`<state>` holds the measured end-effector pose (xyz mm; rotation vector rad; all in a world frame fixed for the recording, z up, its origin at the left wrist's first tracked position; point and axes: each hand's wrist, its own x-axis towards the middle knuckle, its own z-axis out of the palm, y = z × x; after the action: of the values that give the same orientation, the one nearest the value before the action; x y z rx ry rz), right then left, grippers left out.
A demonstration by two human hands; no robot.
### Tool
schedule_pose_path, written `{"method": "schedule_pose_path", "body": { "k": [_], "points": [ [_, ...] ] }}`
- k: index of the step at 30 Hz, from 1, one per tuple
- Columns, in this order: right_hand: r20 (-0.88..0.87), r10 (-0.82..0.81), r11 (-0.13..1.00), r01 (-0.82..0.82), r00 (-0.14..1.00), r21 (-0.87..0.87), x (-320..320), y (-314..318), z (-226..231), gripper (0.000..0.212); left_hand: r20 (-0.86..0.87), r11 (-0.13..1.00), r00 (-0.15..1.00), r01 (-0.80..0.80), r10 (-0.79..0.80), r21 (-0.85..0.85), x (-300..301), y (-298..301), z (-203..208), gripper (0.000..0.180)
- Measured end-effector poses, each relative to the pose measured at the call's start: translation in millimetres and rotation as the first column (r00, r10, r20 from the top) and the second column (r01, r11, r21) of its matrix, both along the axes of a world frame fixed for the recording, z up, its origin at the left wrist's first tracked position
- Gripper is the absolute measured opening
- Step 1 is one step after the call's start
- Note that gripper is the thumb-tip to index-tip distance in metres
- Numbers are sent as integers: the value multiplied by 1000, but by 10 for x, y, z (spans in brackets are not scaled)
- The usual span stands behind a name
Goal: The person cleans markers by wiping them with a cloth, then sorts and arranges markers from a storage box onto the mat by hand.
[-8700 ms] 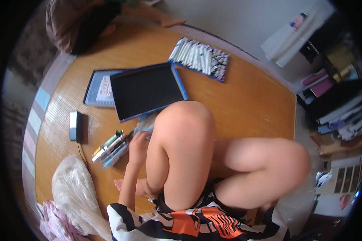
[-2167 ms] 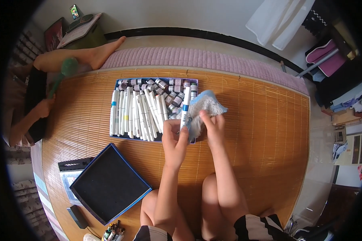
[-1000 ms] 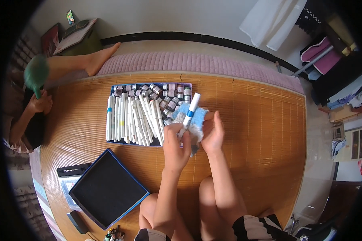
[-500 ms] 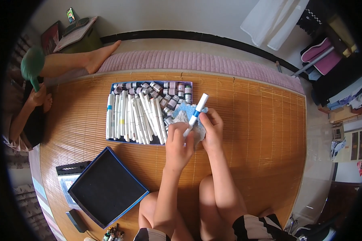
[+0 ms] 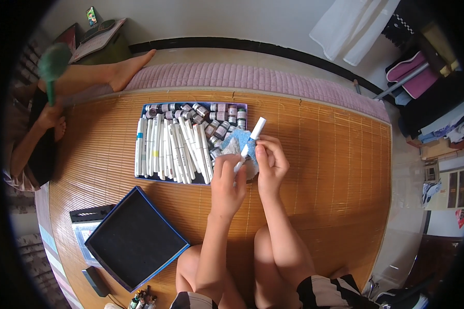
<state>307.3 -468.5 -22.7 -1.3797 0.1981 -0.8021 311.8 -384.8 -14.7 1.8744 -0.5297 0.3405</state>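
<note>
A white marker with a blue band [image 5: 258, 127] slants up and to the right between my two hands. The fingers of my left hand [image 5: 227, 177] are closed on its lower end. My right hand [image 5: 271, 164] pinches beside its upper half, with a fluffy blue and grey cloth [image 5: 234, 146] bunched around the pen. Part of the cloth is hidden by my fingers. Just beyond lies a shallow box [image 5: 141, 177] with a blue rim. Many white markers [image 5: 178, 149] fill its left side, and small jars with silvery lids [image 5: 220, 116] lie at the back and right.
A black-lined, blue-edged lid or tray [image 5: 136, 239] rests at the lower left, over a clear plastic case [image 5: 82, 232]. Near it are a dark oblong device [image 5: 96, 281] and small bottles [image 5: 143, 298]. At far left, another person's hand [image 5: 49, 116] holds a green round-headed thing [image 5: 54, 63].
The marker has shifted slightly left and up between my hands, and less of its blue band shows. The other person's green thing has swung to the right and up.
</note>
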Motion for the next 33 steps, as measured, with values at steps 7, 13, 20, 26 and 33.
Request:
{"method": "schedule_pose_path", "body": {
  "k": [7, 13, 20, 26, 33],
  "points": [
    [-86, -10, 991, -2, 996, -135, 4, 9, 25, 9, 5, 999, 1000, -5, 4, 50, -2, 28, 4, 17],
    [-73, 52, 988, -62, 996, -141, 26, 47, 0, 10, 50, 998, 999, -23, 20, 59, 23, 53, -12, 18],
    [-12, -34, 984, 32, 999, -178, 25, 47, 13, 13, 60, 999, 998, 9, -11, 43, 10, 39, 3, 19],
    [-59, -51, 970, 36, 997, -240, -2, 51, 3, 12, 102, 1000, 995, 17, -19, 26, 8, 46, -19, 19],
    [39, -23, 982, 30, 999, -187, -7, 100, -3, 13, 94, 999, 994, 45, -46, 11, 4, 62, -11, 23]
  ]
}}
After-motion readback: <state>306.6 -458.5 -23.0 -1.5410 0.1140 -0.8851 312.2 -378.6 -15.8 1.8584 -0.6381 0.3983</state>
